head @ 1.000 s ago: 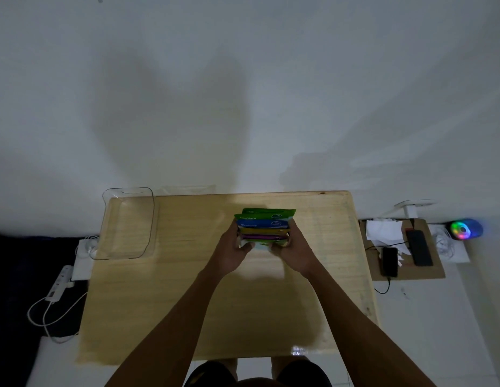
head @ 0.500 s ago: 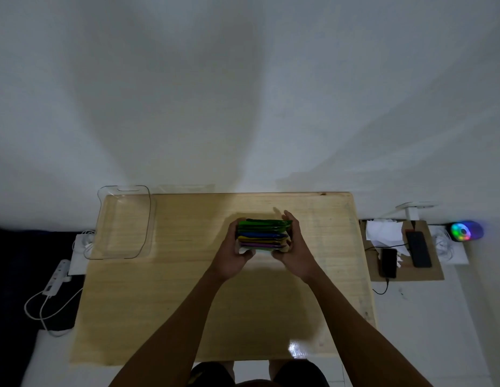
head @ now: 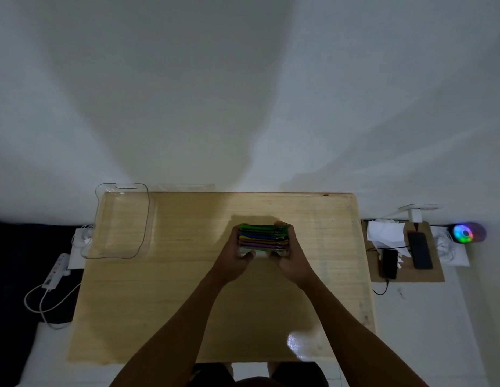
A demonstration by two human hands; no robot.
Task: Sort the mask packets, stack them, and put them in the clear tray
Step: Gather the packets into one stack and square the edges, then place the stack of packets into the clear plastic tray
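packets (head: 262, 238) sit stacked mid-table, squeezed between left hand (head: 234, 261) and right hand (head: 292, 261), fingers curled on the ends. clear tray (head: 119, 222) lies well apart at far left corner of wooden table (head: 165, 303); nothing between. phones (head: 420, 250) right of table.

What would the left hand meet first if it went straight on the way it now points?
The left hand points away from the person; beyond it lies only bare table, then the wall. Depth is uncertain.

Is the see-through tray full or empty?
Empty. Bare table wood shows through the clear tray, and the mask packets are squeezed between the left hand and right hand.
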